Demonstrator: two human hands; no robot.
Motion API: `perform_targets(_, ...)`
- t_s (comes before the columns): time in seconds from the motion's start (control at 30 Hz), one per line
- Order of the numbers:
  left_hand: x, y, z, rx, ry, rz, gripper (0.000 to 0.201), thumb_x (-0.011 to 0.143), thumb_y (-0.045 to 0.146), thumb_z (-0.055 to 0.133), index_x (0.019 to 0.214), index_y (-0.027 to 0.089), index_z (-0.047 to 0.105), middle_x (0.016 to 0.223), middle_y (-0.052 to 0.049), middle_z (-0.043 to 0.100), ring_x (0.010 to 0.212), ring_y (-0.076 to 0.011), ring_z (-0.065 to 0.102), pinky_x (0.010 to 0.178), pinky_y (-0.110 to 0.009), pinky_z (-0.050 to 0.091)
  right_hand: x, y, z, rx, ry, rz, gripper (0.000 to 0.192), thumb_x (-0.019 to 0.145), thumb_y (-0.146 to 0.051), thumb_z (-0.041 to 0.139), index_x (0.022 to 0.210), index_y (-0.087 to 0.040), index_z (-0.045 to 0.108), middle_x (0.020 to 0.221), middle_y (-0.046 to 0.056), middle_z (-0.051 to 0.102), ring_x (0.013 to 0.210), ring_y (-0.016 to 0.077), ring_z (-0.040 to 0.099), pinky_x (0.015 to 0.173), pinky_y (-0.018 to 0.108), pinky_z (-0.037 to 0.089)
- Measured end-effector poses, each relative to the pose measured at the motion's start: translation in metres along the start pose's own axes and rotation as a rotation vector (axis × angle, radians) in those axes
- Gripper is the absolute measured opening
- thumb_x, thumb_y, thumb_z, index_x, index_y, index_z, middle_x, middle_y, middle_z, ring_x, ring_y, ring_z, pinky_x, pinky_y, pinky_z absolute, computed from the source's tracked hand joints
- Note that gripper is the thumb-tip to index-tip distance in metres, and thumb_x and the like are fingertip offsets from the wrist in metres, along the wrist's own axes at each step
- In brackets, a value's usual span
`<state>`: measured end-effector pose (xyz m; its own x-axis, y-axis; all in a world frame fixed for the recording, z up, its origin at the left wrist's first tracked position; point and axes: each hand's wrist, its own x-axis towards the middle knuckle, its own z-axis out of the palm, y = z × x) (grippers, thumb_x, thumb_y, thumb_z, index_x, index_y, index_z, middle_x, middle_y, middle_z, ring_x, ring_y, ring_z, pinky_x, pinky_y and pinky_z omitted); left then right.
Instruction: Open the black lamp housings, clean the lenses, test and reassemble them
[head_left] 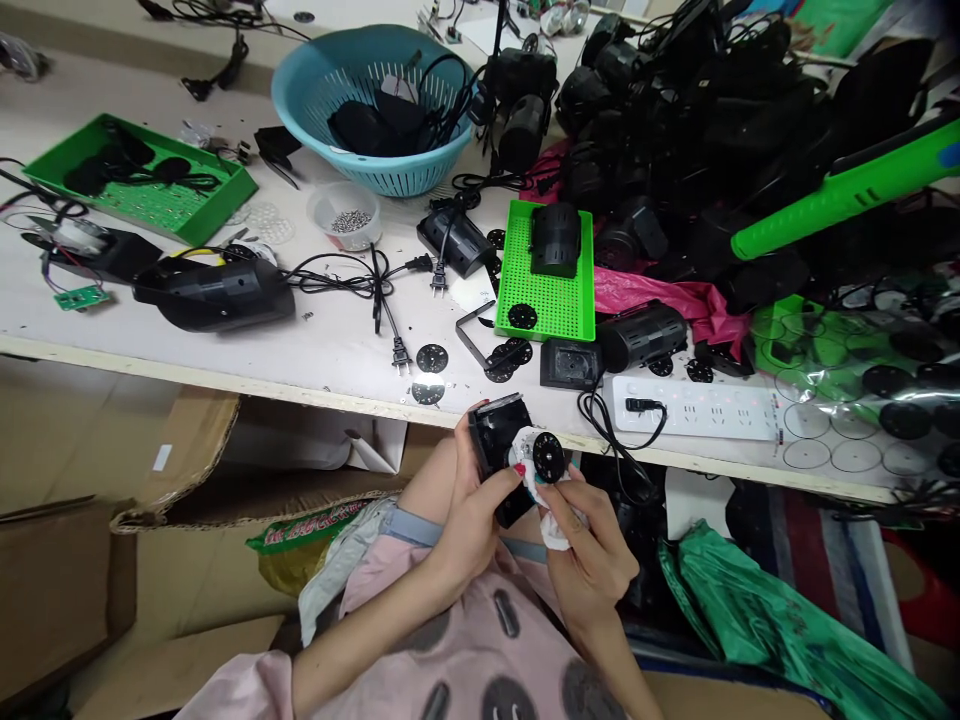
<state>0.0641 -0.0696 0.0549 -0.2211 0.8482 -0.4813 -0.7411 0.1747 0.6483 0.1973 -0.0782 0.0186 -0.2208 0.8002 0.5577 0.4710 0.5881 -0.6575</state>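
Below the edge of the worktable (247,372), the left hand (469,515) is closed around a black plastic housing (496,440), fingers wrapped on its side and the thumb pressed across its front. The right hand (592,545) grips a crumpled white cloth (551,515) and pinches a small black perforated disc (548,457) against it, right beside the housing's open face. Both are held over the person's lap, just in front of the table edge. On the table above lie more black discs (432,358), a two-pin plug (400,352) on a black cord, a green perforated tray (545,290) carrying another black housing, and a white power strip (701,408) with one plug pushed in; its markings are too small to read. Farther back stand a teal basket (360,165) of cables, a small clear cup of screws (346,217), and a green tray (191,215) at the left. A heap of black housings (697,120) fills the right side. Under the table, a green packet (311,525) bears red printing, blurred beyond reading.
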Motion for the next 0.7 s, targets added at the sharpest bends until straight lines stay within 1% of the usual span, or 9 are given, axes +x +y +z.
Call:
perform_targets(0.1,0.001,0.000,0.001,-0.026,0.014,-0.034,0.068,0.075,0.015,0.072,0.134,0.032,0.043,0.125,-0.002,0.065,0.117,-0.0250,0.060,0.098,-0.035,0.048,0.001,-0.001,0.001,-0.024,0.016,0.026,0.056,0.088,0.004,0.059,0.130,-0.032,0.065,0.100,0.004,0.068,0.091,0.0208,0.066,0.095,0.051,0.059)
perform_targets(0.2,0.001,0.000,0.000,-0.027,0.035,-0.035,0.067,0.075,0.015,0.073,0.132,0.033,0.044,0.126,-0.001,0.064,0.118,-0.0240,0.059,0.099,-0.034,0.047,-0.001,-0.003,0.000,-0.056,0.034,0.063,0.054,0.088,0.003,0.059,0.131,-0.029,0.065,0.102,0.005,0.067,0.095,0.0216,0.067,0.096,0.049,0.058)
perform_targets(0.3,0.001,-0.001,-0.001,-0.019,0.029,-0.042,0.064,0.075,0.016,0.073,0.130,0.032,0.045,0.121,-0.001,0.066,0.111,-0.0229,0.061,0.094,-0.033,0.049,0.000,-0.007,-0.003,-0.030,-0.001,0.066,0.051,0.088,0.003,0.057,0.128,-0.027,0.066,0.102,0.006,0.066,0.098,0.0226,0.066,0.095,0.048,0.057)
perform_targets(0.37,0.003,-0.002,-0.003,-0.014,0.033,-0.056,0.062,0.073,0.017,0.074,0.129,0.030,0.048,0.115,-0.001,0.068,0.105,-0.0227,0.063,0.089,-0.032,0.050,0.003,-0.010,-0.007,0.017,-0.027,0.086,0.041,0.089,0.000,0.057,0.118,-0.026,0.070,0.095,0.004,0.066,0.092,0.0218,0.066,0.092,0.047,0.056)
perform_targets(0.43,0.006,-0.003,-0.007,-0.029,0.061,-0.067,0.064,0.071,0.016,0.074,0.130,0.029,0.051,0.111,-0.001,0.069,0.100,-0.0219,0.064,0.086,-0.030,0.051,0.008,-0.012,-0.012,0.059,0.002,0.171,0.025,0.091,-0.008,0.058,0.106,-0.024,0.070,0.092,0.004,0.064,0.087,0.0206,0.064,0.083,0.041,0.055)
perform_targets(0.5,0.010,-0.002,-0.011,-0.067,0.094,-0.087,0.065,0.070,0.016,0.074,0.131,0.029,0.053,0.107,0.000,0.071,0.096,-0.0206,0.064,0.083,-0.029,0.051,0.017,-0.009,-0.018,0.089,0.174,0.297,0.011,0.093,-0.016,0.058,0.098,-0.022,0.067,0.094,0.005,0.062,0.086,0.0198,0.063,0.075,0.034,0.053)
perform_targets(0.57,0.013,0.000,-0.015,-0.107,0.112,-0.118,0.063,0.069,0.016,0.074,0.129,0.027,0.057,0.102,0.000,0.072,0.091,-0.0194,0.065,0.080,-0.028,0.052,0.030,0.001,-0.028,0.168,0.448,0.430,0.004,0.092,-0.022,0.060,0.096,-0.022,0.062,0.102,0.006,0.060,0.084,0.0189,0.061,0.069,0.031,0.051)
perform_targets(0.63,0.016,0.003,-0.017,-0.130,0.124,-0.147,0.058,0.068,0.016,0.076,0.123,0.025,0.062,0.098,0.000,0.074,0.087,-0.0187,0.067,0.078,-0.028,0.054,0.048,0.017,-0.046,0.265,0.675,0.524,0.011,0.087,-0.021,0.064,0.097,-0.022,0.059,0.104,0.005,0.060,0.078,0.0177,0.059,0.063,0.030,0.050)
perform_targets(0.7,0.017,0.006,-0.019,-0.149,0.140,-0.174,0.050,0.066,0.015,0.078,0.114,0.022,0.067,0.096,-0.002,0.075,0.086,-0.0195,0.068,0.077,-0.028,0.055,0.070,0.038,-0.071,0.315,0.743,0.530,0.021,0.082,-0.020,0.061,0.103,-0.023,0.060,0.095,0.004,0.059,0.070,0.0174,0.056,0.055,0.028,0.045)
